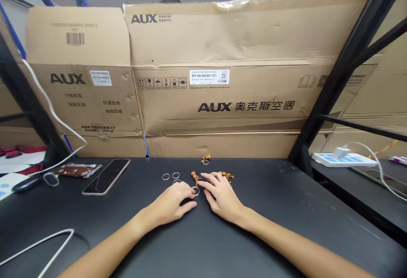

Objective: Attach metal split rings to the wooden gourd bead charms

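Note:
My left hand (176, 199) rests low over the dark table, its thumb apart from the fingers. Its fingertips touch or nearly touch a metal key ring (196, 191) joined to a wooden gourd charm (193, 176). My right hand (222, 195) is open, fingers spread just right of that charm. Under and behind its fingers are more wooden bead charms (227, 175), partly hidden. Loose metal rings (176, 175) lie beyond my left hand, one of them partly covered. Farther back, near the cardboard, sits another beaded charm (206, 157) with a ring.
A phone (107, 177) lies on the left of the table (270, 235), beside a brown packet (78, 170). White cables (60, 119) run along the left side. Tall cardboard (216, 117) walls off the back. A power strip (330, 159) sits beyond the black frame at right.

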`<control>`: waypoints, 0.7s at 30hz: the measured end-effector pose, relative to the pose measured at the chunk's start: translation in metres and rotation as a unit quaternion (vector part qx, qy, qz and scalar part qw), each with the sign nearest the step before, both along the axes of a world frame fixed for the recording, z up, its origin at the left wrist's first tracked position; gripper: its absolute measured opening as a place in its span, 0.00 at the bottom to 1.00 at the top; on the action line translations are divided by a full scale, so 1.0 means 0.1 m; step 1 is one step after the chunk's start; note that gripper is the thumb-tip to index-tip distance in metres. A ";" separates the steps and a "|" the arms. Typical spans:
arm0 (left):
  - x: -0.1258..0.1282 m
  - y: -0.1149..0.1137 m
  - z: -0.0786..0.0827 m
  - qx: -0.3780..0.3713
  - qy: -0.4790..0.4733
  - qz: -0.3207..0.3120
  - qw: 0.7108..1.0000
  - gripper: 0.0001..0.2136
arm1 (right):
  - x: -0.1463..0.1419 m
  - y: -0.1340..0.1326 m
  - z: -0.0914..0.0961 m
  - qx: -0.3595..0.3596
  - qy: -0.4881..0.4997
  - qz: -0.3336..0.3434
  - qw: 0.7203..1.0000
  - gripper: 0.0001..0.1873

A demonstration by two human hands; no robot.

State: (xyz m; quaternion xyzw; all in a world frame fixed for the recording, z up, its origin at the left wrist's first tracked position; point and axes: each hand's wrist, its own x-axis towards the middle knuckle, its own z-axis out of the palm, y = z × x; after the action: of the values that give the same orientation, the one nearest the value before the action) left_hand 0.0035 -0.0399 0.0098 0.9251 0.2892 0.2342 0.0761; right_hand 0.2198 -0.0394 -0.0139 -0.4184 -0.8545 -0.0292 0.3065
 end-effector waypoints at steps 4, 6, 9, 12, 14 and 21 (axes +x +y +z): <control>0.00 0.01 -0.03 -0.028 -0.023 -0.021 0.999 0.07 | 0.01 0.00 -0.01 -0.003 -0.015 0.021 1.000 0.18; -0.01 0.02 -0.04 -0.032 -0.027 -0.020 0.999 0.08 | 0.01 0.00 0.00 -0.001 -0.022 0.024 0.999 0.15; -0.01 0.02 -0.04 -0.035 -0.025 -0.007 0.999 0.07 | 0.00 -0.01 0.04 0.004 -0.026 0.030 0.999 0.10; -0.02 0.02 -0.04 -0.022 -0.030 0.008 0.999 0.05 | 0.00 -0.02 0.06 0.009 -0.023 0.043 0.999 0.07; -0.02 0.02 -0.05 -0.004 -0.037 0.017 0.999 0.04 | 0.00 -0.02 0.07 0.013 -0.014 0.053 0.998 0.07; 0.00 0.00 -0.03 0.024 -0.022 0.016 0.999 0.06 | 0.01 -0.04 0.07 0.012 0.020 0.086 0.996 0.07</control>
State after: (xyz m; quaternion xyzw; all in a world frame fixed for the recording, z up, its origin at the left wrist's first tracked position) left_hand 0.0033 -0.0395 0.0065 0.9167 0.2961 0.2623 0.0568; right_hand 0.2203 -0.0430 -0.0065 -0.3397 -0.8808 -0.0046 0.3298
